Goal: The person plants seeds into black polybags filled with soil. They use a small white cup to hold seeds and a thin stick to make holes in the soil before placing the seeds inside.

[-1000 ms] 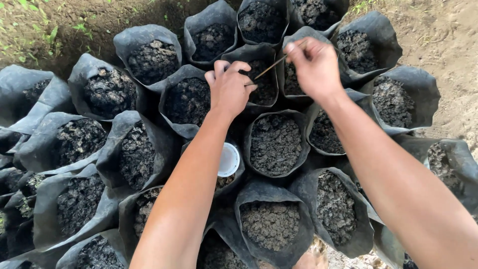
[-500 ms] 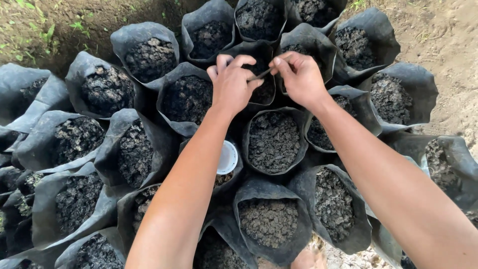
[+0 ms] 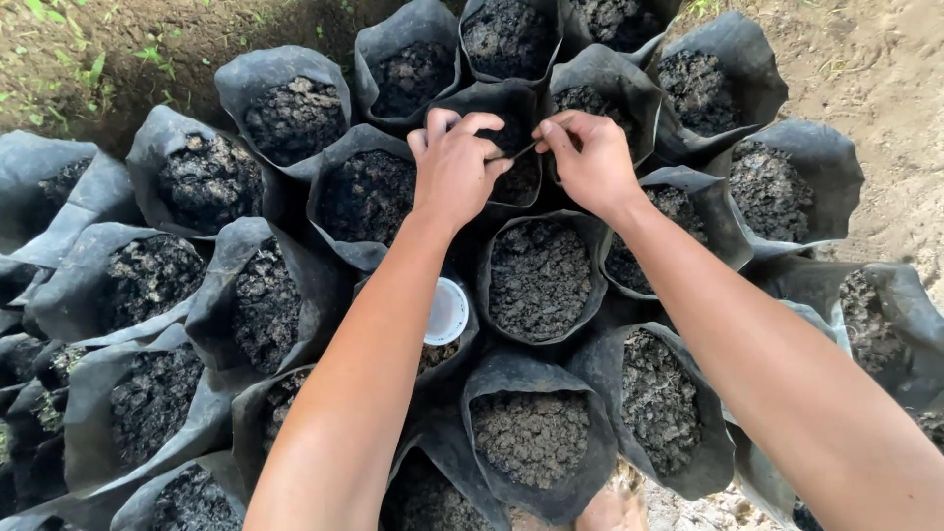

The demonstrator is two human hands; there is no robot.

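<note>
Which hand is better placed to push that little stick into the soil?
Probably the right hand: its fingers pinch the thin brown stick over the black plastic soil-filled bag, while the left hand only steadies it.

we cannot tell what thin object the left hand (image 3: 454,169) and right hand (image 3: 588,162) pinch; the white cup (image 3: 445,312) is half hidden by the forearm; bottom-edge bags are cropped.
</note>
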